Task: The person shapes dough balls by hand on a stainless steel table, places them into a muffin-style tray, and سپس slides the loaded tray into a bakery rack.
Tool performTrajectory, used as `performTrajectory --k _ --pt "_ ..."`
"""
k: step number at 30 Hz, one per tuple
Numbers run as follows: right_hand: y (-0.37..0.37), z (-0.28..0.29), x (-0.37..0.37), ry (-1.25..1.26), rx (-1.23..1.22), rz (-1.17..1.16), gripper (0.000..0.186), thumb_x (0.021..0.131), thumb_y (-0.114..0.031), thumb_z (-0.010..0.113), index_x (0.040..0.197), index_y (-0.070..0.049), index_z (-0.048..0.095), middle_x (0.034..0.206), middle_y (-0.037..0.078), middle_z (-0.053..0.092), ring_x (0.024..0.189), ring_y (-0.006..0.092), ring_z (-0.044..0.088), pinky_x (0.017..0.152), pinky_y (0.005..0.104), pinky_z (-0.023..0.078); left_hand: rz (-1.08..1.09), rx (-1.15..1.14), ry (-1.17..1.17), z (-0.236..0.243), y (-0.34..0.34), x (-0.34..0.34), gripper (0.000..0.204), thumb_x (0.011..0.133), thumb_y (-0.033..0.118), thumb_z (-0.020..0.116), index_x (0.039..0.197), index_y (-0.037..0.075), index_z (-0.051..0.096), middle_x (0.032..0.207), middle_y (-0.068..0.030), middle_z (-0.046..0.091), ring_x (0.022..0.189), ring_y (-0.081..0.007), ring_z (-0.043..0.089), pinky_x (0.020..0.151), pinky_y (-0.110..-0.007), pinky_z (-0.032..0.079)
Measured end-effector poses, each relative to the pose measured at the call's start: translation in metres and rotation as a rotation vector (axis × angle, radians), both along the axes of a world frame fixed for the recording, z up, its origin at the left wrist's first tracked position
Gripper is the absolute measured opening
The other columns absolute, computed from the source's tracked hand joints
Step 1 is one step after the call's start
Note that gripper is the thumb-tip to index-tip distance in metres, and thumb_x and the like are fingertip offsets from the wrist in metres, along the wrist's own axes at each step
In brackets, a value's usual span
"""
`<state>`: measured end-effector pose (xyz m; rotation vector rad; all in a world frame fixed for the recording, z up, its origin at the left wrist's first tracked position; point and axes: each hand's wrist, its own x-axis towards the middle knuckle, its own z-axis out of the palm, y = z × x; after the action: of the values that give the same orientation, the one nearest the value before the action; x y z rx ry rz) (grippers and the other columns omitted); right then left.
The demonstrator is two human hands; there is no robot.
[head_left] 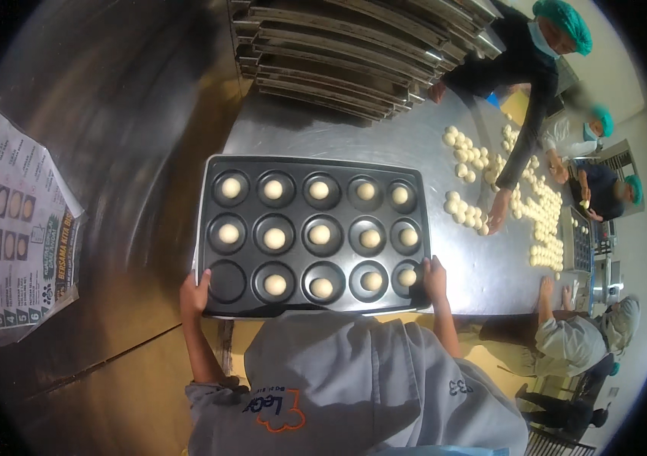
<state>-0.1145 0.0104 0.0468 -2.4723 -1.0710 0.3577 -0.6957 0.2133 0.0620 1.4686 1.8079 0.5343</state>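
Two hands carry one dark baking tray (209, 228), one at each near corner, and the tray rests with its far part over the steel table (323, 133). Starting from the left, well outside the left grip, a printed poster (15, 228) hangs on the curved metal wall. The left hand (194, 292) clamps the near-left corner, fingers curled over the rim, thumb out of sight beneath. Just beyond that grip sits the single empty cup (228, 280); every other cup holds one pale dough ball (275, 284), fourteen in all. The right hand (435, 277) closes on the near-right corner in the same way, fingertips lying on the rim beside the last filled cup.

Beyond the right grip, further along the table, loose dough pieces (466, 156) lie in clusters, and a co-worker's hand (499, 216) presses down among them. Stacked trays sit in a rack (339, 57) at the far end.

The risk I see: both holds are only at the near edge, so the far side could dip and the balls roll out of their cups. A push to the right could also run the tray into those loose pieces or the co-worker's hand.
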Motion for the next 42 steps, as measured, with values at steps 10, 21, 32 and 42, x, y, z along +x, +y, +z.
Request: performTrajectory --k 10,21,32,42 --pt "0.035 -0.019 0.029 0.147 0.039 -0.243 0.048 0.099 -0.041 0.059 0.102 0.006 0.069 0.091 0.026 0.072 0.090 0.0421 0.069 0.082 0.0452 0.051 -0.146 0.010 0.324 0.022 0.051 0.040 0.057 0.096 0.052 0.058 0.112 -0.002 0.066 0.107 -0.0305 0.067 0.104 -0.0466 0.064 0.089 -0.049 0.050" --pt "0.038 -0.013 0.014 -0.064 0.030 -0.225 0.048 0.102 -0.042 0.051 0.100 0.002 0.069 0.090 0.029 0.069 0.089 0.0482 0.066 0.079 0.0529 0.051 0.000 0.291 0.232 -0.040 0.082 0.060 0.047 0.100 0.040 0.056 0.108 -0.004 0.069 0.102 -0.0308 0.068 0.100 -0.0491 0.064 0.085 -0.051 0.050" --pt "0.042 -0.020 0.016 0.016 0.104 -0.199 0.042 0.103 -0.038 0.051 0.108 0.001 0.066 0.092 0.030 0.069 0.092 0.0490 0.066 0.082 0.0548 0.051 0.016 0.321 0.405 -0.032 0.083 0.069 0.045 0.102 0.038 0.052 0.110 -0.003 0.069 0.104 -0.0306 0.069 0.100 -0.0505 0.063 0.087 -0.053 0.050" --pt "0.031 -0.006 0.020 -0.012 0.019 -0.228 0.039 0.105 -0.036 0.047 0.105 -0.001 0.062 0.091 0.027 0.069 0.089 0.0452 0.067 0.078 0.0549 0.052 -0.036 0.309 0.469 -0.041 0.076 0.080 0.053 0.102 0.041 0.051 0.111 -0.009 0.068 0.104 -0.0341 0.068 0.099 -0.0514 0.065 0.087 -0.054 0.051"
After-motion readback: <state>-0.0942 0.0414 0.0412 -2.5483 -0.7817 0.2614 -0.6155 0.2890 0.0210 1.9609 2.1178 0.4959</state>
